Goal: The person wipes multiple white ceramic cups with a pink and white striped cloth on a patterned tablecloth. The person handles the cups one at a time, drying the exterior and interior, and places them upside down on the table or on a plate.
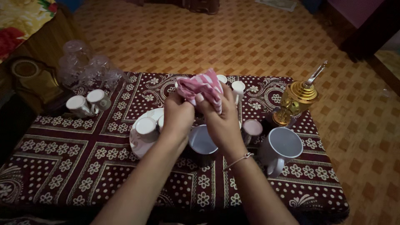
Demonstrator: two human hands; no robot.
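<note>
Both my hands are raised over the middle of a low table covered with a maroon floral cloth [75, 162]. My left hand [178, 116] and my right hand [221, 116] are both closed on a pink-and-white striped cloth [202, 86], bunched between them. Whatever may be inside the cloth is hidden. Just below my hands stands a dark mug with a white inside [201, 141]. To its left a small white cup [146, 127] rests upside down on a white plate [139, 143].
A large white mug [280, 146] stands at the right, a small pinkish cup [251, 129] beside it. A golden ornament [296, 100] sits at the back right. Two upturned white cups [87, 102] and clear glassware [89, 66] are at the back left. A framed object [33, 83] leans left.
</note>
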